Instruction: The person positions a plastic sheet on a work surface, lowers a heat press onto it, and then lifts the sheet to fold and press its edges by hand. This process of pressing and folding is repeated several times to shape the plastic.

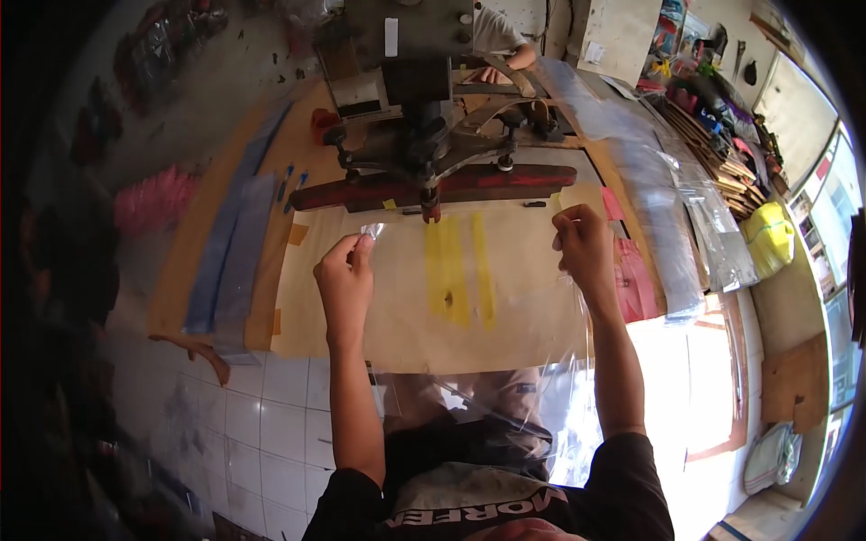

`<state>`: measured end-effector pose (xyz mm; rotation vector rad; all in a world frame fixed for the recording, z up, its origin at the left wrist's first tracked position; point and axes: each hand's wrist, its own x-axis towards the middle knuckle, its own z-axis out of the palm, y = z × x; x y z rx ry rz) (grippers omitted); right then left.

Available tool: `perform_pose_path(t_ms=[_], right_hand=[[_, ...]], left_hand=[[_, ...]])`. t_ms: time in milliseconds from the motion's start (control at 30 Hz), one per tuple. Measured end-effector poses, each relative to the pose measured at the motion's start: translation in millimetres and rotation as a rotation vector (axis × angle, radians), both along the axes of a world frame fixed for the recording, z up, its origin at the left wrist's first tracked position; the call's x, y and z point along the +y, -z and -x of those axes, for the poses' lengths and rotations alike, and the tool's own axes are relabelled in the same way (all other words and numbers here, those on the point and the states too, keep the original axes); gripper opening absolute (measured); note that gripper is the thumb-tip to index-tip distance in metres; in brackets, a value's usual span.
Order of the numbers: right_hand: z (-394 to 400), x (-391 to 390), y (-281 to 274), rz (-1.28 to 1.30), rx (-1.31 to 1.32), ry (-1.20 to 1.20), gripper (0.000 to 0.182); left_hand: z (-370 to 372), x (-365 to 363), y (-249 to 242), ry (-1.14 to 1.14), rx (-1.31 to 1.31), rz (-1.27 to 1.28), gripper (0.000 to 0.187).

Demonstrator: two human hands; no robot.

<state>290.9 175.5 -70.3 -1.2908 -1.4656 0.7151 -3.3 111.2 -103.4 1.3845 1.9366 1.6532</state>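
Observation:
Between my two raised hands a clear plastic sheet (566, 383) is stretched over the tan work board (379, 316) and hangs past its front edge. My left hand (347, 261) pinches one corner of it at the board's left part. At the right part, my right hand (582, 243) is closed on the sheet's other side. Yellow tape strips (446, 270) run down the middle of the board. Just beyond both hands lies the long dark red bar (361, 191) of a machine (424, 135).
Blue plastic strips (236, 243) lie at the left, with pens (287, 185) near the bar. Clear sheets (631, 171) and pink pieces (634, 279) are at the right. Another person's hand (487, 76) rests behind the machine. A yellow bundle (769, 239) is at the far right.

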Motion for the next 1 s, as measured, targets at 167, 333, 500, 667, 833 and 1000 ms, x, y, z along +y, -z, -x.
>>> perform_pose_path(t_ms=[167, 333, 500, 667, 833, 1000], right_hand=[[-4, 46, 37, 0.263, -0.157, -0.045, 0.014], [-8, 74, 56, 0.342, -0.169, -0.104, 0.018], [-12, 92, 56, 0.35, -0.121, -0.085, 0.019], [-17, 106, 79, 0.326, -0.151, -0.064, 0.017], [-19, 109, 86, 0.293, -0.188, -0.083, 0.014], [-19, 110, 90, 0.317, -0.175, -0.09, 0.015]], left_hand=[[-1, 22, 15, 0.01, 0.146, 0.199, 0.024], [-1, 42, 15, 0.05, 0.122, 0.382, 0.027], [6, 73, 45, 0.032, 0.202, 0.318, 0.026], [-3, 75, 39, 0.013, 0.026, 0.353, 0.019], [-4, 74, 42, -0.051, 0.199, 0.321, 0.02], [-6, 71, 45, -0.066, 0.185, 0.346, 0.021]])
